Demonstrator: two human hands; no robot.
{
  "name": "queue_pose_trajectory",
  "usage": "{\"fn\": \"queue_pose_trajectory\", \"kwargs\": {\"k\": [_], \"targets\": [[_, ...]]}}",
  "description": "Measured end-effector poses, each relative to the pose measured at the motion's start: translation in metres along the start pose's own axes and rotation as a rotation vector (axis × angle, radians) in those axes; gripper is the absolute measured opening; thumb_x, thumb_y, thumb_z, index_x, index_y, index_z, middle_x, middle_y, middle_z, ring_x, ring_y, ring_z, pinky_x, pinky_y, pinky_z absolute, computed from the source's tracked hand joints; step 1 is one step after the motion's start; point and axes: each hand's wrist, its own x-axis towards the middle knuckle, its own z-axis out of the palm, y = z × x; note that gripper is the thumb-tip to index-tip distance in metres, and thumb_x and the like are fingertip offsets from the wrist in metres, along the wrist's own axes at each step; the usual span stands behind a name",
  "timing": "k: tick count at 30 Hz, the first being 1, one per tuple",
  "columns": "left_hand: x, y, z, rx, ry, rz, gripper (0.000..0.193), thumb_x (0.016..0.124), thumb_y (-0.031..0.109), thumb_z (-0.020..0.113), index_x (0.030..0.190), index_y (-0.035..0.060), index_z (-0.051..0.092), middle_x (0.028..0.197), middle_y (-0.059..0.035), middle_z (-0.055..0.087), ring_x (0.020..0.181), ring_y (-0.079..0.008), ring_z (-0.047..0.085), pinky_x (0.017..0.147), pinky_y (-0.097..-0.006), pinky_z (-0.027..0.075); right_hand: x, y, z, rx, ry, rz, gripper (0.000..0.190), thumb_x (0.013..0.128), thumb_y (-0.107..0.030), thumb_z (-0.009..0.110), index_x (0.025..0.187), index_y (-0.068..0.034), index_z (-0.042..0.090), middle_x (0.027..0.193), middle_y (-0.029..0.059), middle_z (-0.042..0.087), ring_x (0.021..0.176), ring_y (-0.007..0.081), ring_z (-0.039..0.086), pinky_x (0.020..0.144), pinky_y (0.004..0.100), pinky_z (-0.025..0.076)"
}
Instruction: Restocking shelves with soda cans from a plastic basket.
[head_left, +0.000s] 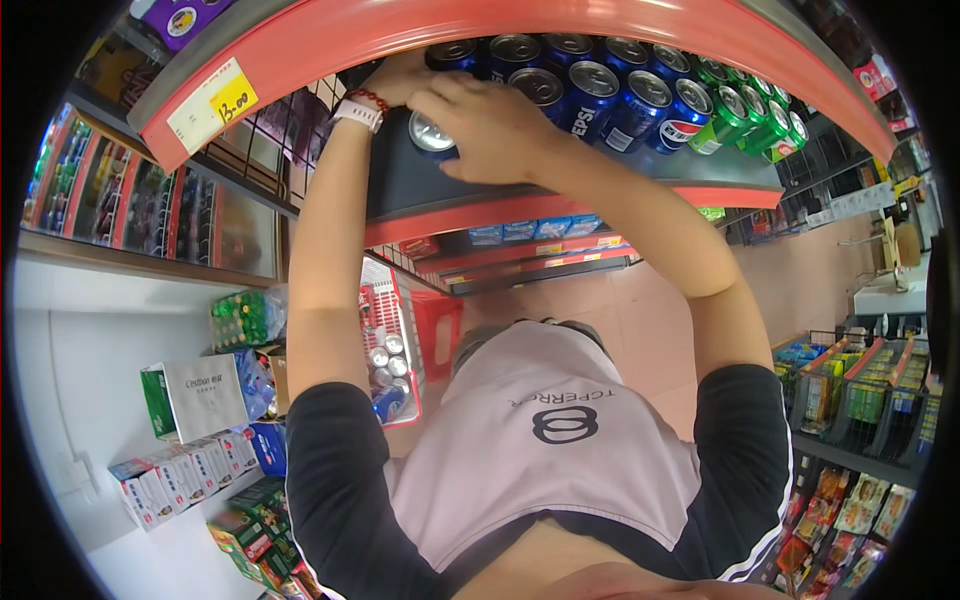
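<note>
A blue soda can (431, 137) with a silver top stands at the left end of the dark shelf board (401, 184). My right hand (491, 131) is curled around it, thumb at the front and fingers over the far side. My left hand (405, 75) reaches deeper into the shelf, beside another blue can (452, 54). Its fingers are largely hidden behind my right hand, so its grip cannot be made out. Rows of blue Pepsi cans (591, 94) stand upright to the right, followed by green cans (727, 116).
A red shelf edge (450, 26) with a price tag (214, 105) arches above my hands. Wire mesh (296, 142) borders the left side. Below stands a white-and-red basket (409, 330) with several cans (394, 367) inside. Cartons (187, 480) line the left wall.
</note>
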Motion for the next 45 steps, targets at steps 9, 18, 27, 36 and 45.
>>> {"fn": "queue_pose_trajectory", "kwargs": {"k": [9,18,27,36,45], "targets": [[0.003,0.003,-0.002,0.074,-0.044,0.135,0.070,0.070,0.017,0.071,0.133,0.0050,0.041,0.128,-0.0170,0.052,0.118,-0.0274,0.050,0.100,-0.0370,0.039,0.001,0.005,-0.009,-0.045,-0.114,0.091,0.057,0.067,-0.017,0.073,0.116,-0.008,0.046,0.108,0.0106,0.054,0.101,0.0306,0.057,0.081,0.0412,0.050],[0.008,0.009,0.003,0.102,-0.067,-0.014,0.061,0.078,0.007,0.063,0.133,0.0034,0.040,0.127,-0.0174,0.053,0.118,-0.0261,0.051,0.095,-0.0359,0.043,0.002,0.017,-0.024,-0.011,-0.240,0.247,0.060,0.067,-0.022,0.073,0.120,-0.013,0.046,0.113,0.0116,0.056,0.105,0.0310,0.057,0.081,0.0432,0.050],[-0.003,0.020,0.001,-0.035,-0.119,-0.098,0.067,0.079,0.007,0.060,0.139,0.0063,0.032,0.132,-0.0148,0.049,0.119,-0.0237,0.049,0.096,-0.0346,0.043,-0.014,0.027,-0.010,-0.122,-0.088,0.127,0.065,0.071,-0.026,0.071,0.128,-0.017,0.043,0.119,0.0101,0.054,0.110,0.0304,0.051,0.089,0.0468,0.046],[-0.028,0.002,0.004,-1.304,0.048,-0.343,0.050,0.088,0.028,0.048,0.135,0.0093,0.040,0.117,-0.0082,0.055,0.101,-0.0189,0.054,0.093,-0.0325,0.042,-0.023,0.030,0.004,-0.253,0.086,0.030,0.069,0.070,-0.033,0.071,0.130,-0.014,0.045,0.121,0.0093,0.052,0.115,0.0303,0.046,0.094,0.0440,0.039],[-0.045,0.050,0.036,-0.659,0.758,-0.210,0.033,0.093,0.024,0.047,0.110,-0.0006,0.060,0.116,-0.0126,0.060,0.108,-0.0224,0.054,0.096,-0.0328,0.039,-0.019,0.021,-0.014,-0.184,0.244,-0.105,0.068,0.074,-0.038,0.069,0.133,-0.015,0.044,0.130,0.0122,0.047,0.118,0.0344,0.044,0.097,0.0483,0.033]]}}
